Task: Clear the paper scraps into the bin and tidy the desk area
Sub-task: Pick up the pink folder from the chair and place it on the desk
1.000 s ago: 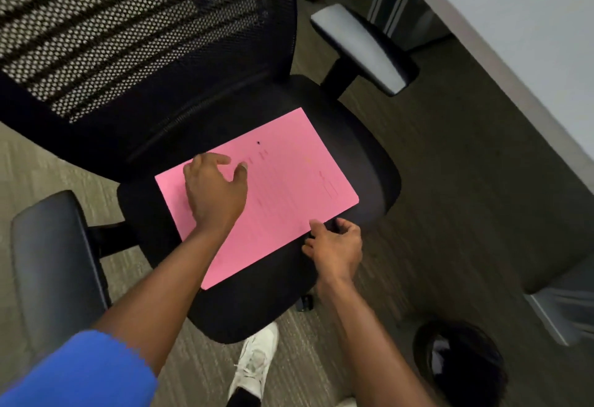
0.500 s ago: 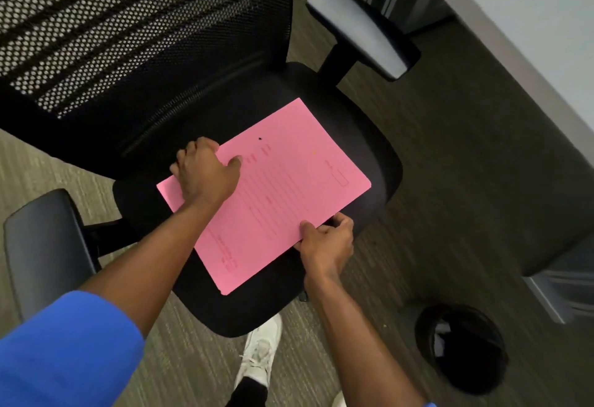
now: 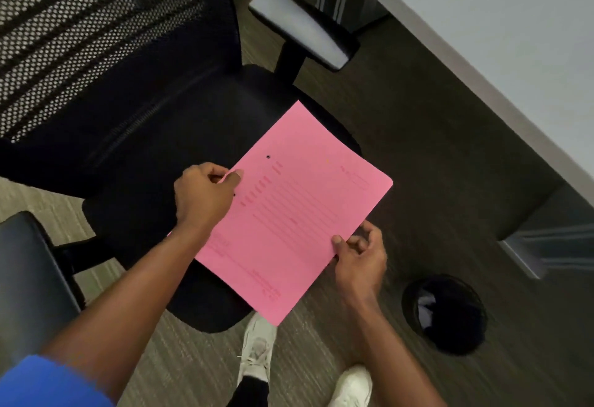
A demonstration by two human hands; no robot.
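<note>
Paper, in the form of a pink printed sheet (image 3: 289, 213), is held in the air over the front right corner of the seat of a black mesh-backed office chair (image 3: 138, 123), its far corner reaching out over the dark carpet (image 3: 434, 149). A grey desk (image 3: 514, 36) runs along the upper right. Below its edge, on the carpet, stands a round black bin (image 3: 446, 313) with pale scraps inside, well apart from the sheet. The left hand (image 3: 202, 194) pinches the sheet's left edge between thumb and fingers; the right hand (image 3: 361, 255) pinches its near right edge, thumb on top.
</note>
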